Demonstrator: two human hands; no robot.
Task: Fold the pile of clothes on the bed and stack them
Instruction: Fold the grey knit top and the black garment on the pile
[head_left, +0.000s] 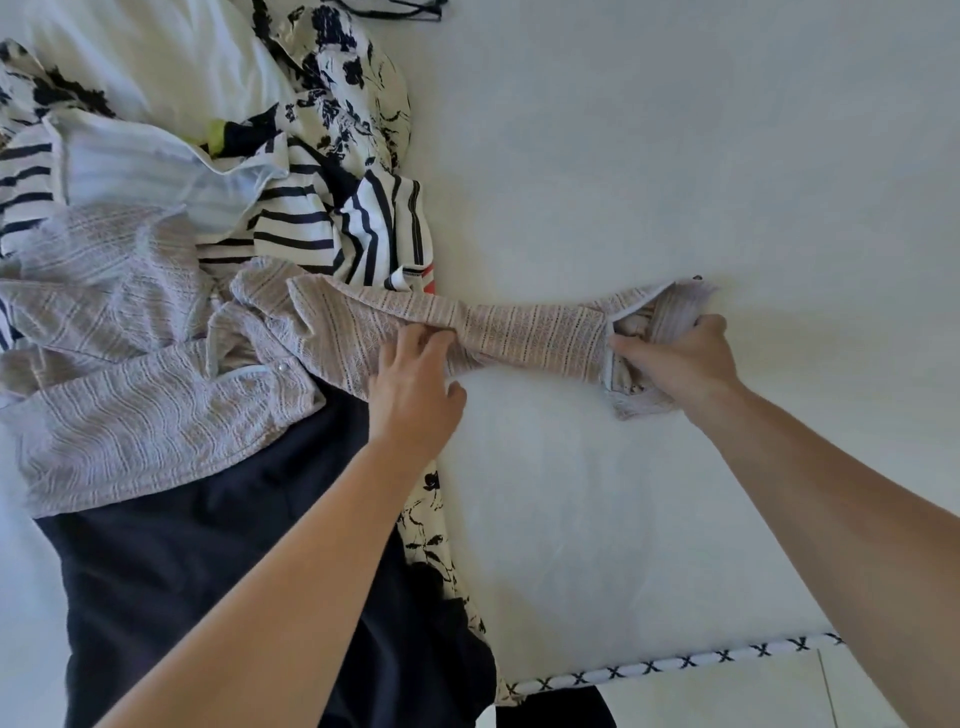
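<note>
Pale woven shirt (156, 364) spread over the left half of the bed (675, 156), body crumpled on top of the pile of clothes (234, 182), one sleeve (530, 332) drawn out flat to the right across bare white sheet. Left hand (415, 389) pressed down on the near edge of that sleeve close to the shoulder, fingers (410, 338) curled over the cloth and nipping a fold of it, thumb (457, 392) lying just off the fabric on the sheet. Right hand (680, 358) at the cuff end, closed into a loose fist around bunched cuff cloth; fabric sticking out above the knuckles and below the heel of the hand, fingertips buried in it and not visible. Sleeve pulled fairly straight between the two grips, touching the sheet along its length.

Behind the shirt, striped top (322, 228) in navy and white, half rolled, partly under the shirt's shoulder. Floral garment (343, 93) in cream with dark flowers heaped at the far side of the pile, and more floral cloth (431, 545) showing along the right edge of a dark navy garment (208, 571), which lies under the shirt's lower hem and runs toward the near edge of the bed. Light blue-white piece (156, 166) wedged between the stripes. Cross-stitched trim (685, 662) along the mattress edge at lower right.
</note>
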